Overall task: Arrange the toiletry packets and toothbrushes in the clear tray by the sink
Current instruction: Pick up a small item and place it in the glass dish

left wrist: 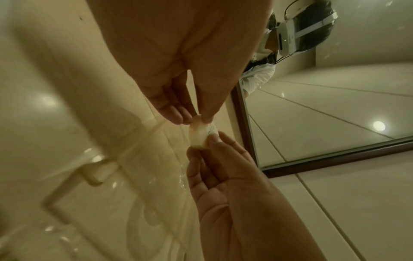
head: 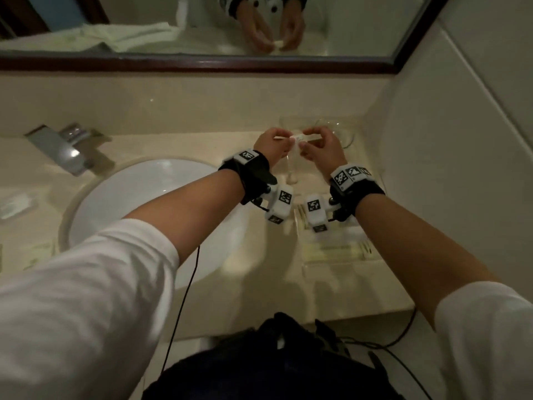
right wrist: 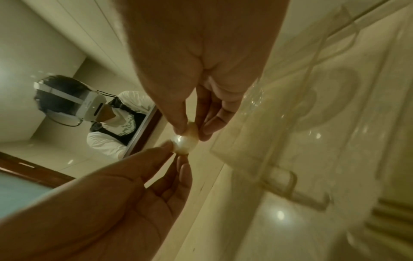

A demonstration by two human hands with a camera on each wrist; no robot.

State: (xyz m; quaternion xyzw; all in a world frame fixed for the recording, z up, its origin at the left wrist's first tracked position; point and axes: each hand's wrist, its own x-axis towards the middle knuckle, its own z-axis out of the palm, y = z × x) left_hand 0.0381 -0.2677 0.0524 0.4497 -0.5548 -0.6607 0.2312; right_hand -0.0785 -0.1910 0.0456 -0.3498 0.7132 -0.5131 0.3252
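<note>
Both hands hold one small white packet (head: 300, 138) above the counter, right of the sink. My left hand (head: 284, 140) pinches its left end between thumb and fingertips, and my right hand (head: 306, 140) pinches its right end. The left wrist view shows the packet (left wrist: 202, 132) curved between the left hand (left wrist: 196, 118) and the right hand (left wrist: 211, 141). In the right wrist view the packet (right wrist: 185, 141) sits between the right hand (right wrist: 191, 131) and the left hand (right wrist: 176, 150). The clear tray (head: 314, 264) lies nearer me under my right wrist, with several long pale packets in it.
A white basin (head: 138, 197) and a chrome faucet (head: 66, 151) are to the left. Clear glasses (head: 343, 134) stand behind the hands against the backsplash. Small packets (head: 14, 204) lie on the counter at far left. A mirror (head: 202, 24) runs along the back, with a tiled wall on the right.
</note>
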